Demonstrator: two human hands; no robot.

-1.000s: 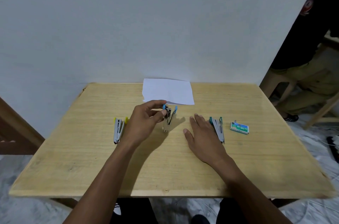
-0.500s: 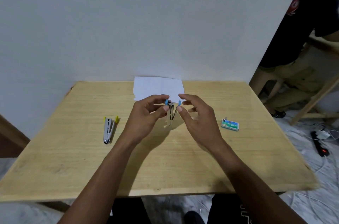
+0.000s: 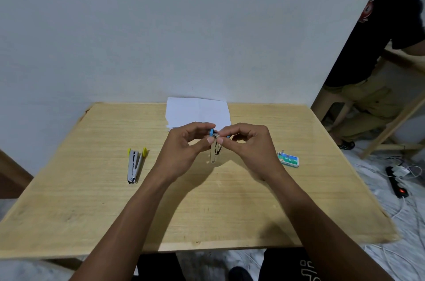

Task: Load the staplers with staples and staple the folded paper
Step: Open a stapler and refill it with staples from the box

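The likeliest slip here is the blue stapler (image 3: 215, 154) twisting or dropping out of a grip that is only fingertip deep. Both hands pinch its upper, blue-capped end, while the long metal body hangs below the fingers with nothing supporting it. If the two arms are being pulled apart to bare the staple channel, a spring could snap them shut on a thumb, or a jerk could tip the stapler onto the table (image 3: 230, 211). This looks like the opening step before loading, and no staples are in the fingers yet, so a strip fetched one-handed may break or scatter. The left hand (image 3: 184, 145) is curled, its thumb and forefinger closed on the left blue cap. The right hand (image 3: 251, 145) is curled the same way, pinching the right side, and the two thumb tips (image 3: 209, 140) nearly meet in front of the metal. The stapler stands roughly upright with its arms spread in a narrow V, hinge end down; I cannot tell whether that end touches the table. The folded paper (image 3: 197, 111) lies just beyond the fingertips, the staple box (image 3: 288, 159) sits out past the right hand's knuckles, and the yellow stapler (image 3: 134, 164) lies well apart, outside the left hand, untouched.
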